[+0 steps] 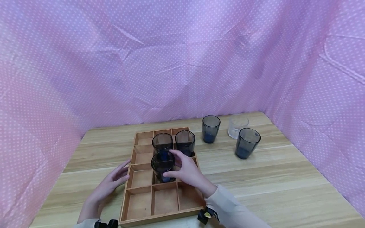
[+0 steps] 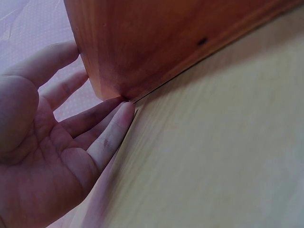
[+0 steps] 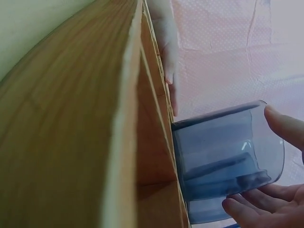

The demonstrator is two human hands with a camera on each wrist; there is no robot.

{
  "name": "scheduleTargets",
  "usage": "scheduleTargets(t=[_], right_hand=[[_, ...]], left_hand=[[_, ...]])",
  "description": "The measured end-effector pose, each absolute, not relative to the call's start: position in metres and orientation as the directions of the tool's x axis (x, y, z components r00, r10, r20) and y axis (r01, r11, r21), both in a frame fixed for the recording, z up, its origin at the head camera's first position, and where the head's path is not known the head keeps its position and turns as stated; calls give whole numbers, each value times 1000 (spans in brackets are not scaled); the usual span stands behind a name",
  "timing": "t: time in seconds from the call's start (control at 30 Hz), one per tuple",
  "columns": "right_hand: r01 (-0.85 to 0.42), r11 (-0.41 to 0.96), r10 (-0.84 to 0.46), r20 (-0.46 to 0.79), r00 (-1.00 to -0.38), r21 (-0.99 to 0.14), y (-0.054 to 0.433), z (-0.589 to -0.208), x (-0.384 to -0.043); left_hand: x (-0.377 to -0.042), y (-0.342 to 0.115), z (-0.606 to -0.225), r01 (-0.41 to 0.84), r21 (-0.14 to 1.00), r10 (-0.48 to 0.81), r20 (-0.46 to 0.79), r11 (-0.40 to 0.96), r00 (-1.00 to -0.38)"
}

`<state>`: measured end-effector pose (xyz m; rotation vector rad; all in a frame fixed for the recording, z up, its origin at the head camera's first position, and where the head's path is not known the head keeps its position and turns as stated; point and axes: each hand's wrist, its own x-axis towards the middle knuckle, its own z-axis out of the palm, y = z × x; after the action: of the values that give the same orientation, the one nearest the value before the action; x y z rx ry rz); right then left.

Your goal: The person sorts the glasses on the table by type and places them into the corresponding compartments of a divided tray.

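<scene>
Pale wood-grain tabletop [image 1: 271, 196] spreads beneath a compartmented wooden tray [image 1: 161, 219]. At the tray's left side, the left hand [image 1: 109, 185] has its fingers spread, fingertips touching the outer wall. The right hand [image 1: 189, 169] pinches a dark glass [image 1: 160, 163] between thumb and fingers, at the middle column's second compartment from the near end; I cannot tell whether its base is down. Farther, another dark glass [image 1: 162, 141] stands in the middle column, a third glass [image 1: 185, 142] in the right. Right of the tray are a smoky tumbler [image 1: 246, 144], a clear glass [image 1: 236, 129] and, left of that, a grey tumbler [image 1: 210, 128]. Dotted pink-purple cloth [image 1: 182, 63] hangs behind.
</scene>
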<state>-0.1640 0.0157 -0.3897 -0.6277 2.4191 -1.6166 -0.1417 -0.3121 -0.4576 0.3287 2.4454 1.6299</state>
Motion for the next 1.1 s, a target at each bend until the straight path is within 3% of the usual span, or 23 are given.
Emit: scheduleTargets(t=[0.37, 1.1], right_hand=[[-257, 265, -409, 133, -903, -929, 33, -386, -170], [-173, 185, -390, 89, -916, -967, 82, -377, -180]], left_hand=[[-141, -314, -459, 91, 922, 278, -19, 377, -960], [-144, -313, -462, 113, 929, 305, 0, 353, -952]])
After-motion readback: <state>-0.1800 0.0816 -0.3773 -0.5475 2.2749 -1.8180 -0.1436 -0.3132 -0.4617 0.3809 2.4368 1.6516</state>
